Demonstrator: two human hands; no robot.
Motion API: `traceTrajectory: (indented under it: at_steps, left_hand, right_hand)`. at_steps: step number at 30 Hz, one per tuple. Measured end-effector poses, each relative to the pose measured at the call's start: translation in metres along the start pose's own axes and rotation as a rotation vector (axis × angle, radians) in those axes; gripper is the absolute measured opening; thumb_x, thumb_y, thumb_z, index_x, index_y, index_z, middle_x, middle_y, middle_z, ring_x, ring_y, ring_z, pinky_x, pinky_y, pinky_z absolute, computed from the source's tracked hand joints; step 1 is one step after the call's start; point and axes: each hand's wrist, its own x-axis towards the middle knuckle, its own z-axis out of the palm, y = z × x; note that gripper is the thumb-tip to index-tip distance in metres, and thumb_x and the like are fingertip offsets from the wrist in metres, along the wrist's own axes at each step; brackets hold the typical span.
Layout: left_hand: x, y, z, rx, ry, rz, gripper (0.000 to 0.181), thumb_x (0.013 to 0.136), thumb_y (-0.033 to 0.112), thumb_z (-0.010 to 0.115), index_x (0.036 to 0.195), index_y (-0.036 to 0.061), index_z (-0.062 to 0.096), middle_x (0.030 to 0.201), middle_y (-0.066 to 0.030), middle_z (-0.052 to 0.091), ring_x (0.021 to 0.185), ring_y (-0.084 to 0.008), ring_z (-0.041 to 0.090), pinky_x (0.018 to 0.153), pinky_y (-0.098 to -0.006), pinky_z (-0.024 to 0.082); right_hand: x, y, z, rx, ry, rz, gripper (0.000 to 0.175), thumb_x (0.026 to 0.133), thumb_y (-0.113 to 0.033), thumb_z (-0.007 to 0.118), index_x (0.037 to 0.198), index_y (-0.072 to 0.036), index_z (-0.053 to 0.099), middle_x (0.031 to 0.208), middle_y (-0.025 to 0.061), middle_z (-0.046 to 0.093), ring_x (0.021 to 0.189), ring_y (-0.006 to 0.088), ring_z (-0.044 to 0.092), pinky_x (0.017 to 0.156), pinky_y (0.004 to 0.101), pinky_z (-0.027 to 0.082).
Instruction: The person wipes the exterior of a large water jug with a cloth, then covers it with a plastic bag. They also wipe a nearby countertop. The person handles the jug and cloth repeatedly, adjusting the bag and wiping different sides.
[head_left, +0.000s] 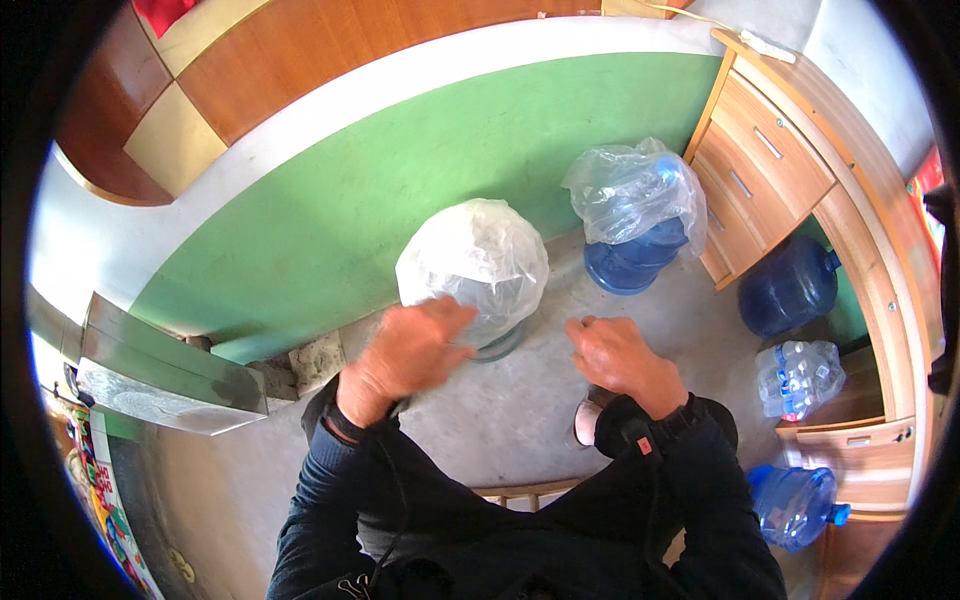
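Observation:
My left hand (409, 349) is raised in front of a round, translucent white plastic bag (480, 262) that covers a container standing on the floor. Its fingers look slightly curled and blurred at the bag's lower left edge; whether they touch or pinch it cannot be told. Below the bag a greenish clear rim (504, 346) shows. My right hand (619, 356) hovers over the floor to the right of the bag, fingers curled inward, with no object visible in it. Behind it, a blue water jug (634, 259) stands under a clear plastic bag (637, 191).
At right is a wooden desk (765, 150) with drawers, a dark blue jug (791, 289), wrapped small bottles (799, 379) and another blue jug (795, 502) lying down. A metal box-like fixture (172, 390) juts in at left. A green and white wall (360, 195) runs behind.

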Motion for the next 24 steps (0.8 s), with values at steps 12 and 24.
traceTrajectory:
  at_steps: [12,24]
  left_hand:
    - [-0.017,0.003,0.099,-0.033,-0.539,-0.012,0.035,0.084,0.026,0.089,0.104,0.0041,0.07,0.102,-0.0176,0.072,0.1,-0.0432,0.073,0.081,-0.0559,0.058]
    - [-0.006,0.012,0.099,0.017,-0.557,-0.02,0.032,0.085,0.025,0.088,0.103,0.0044,0.07,0.101,-0.0176,0.073,0.101,-0.0432,0.073,0.082,-0.0548,0.058]
  right_hand:
    - [0.013,-0.016,0.013,0.018,-0.109,-0.014,0.023,0.094,-0.016,0.073,0.106,-0.004,0.057,0.093,0.0198,0.07,0.088,0.0465,0.071,0.075,0.0561,0.056]
    - [-0.003,-0.005,0.023,0.013,-0.063,-0.046,0.026,0.094,-0.017,0.077,0.106,-0.004,0.058,0.09,0.018,0.07,0.083,0.0443,0.073,0.07,0.0546,0.057]
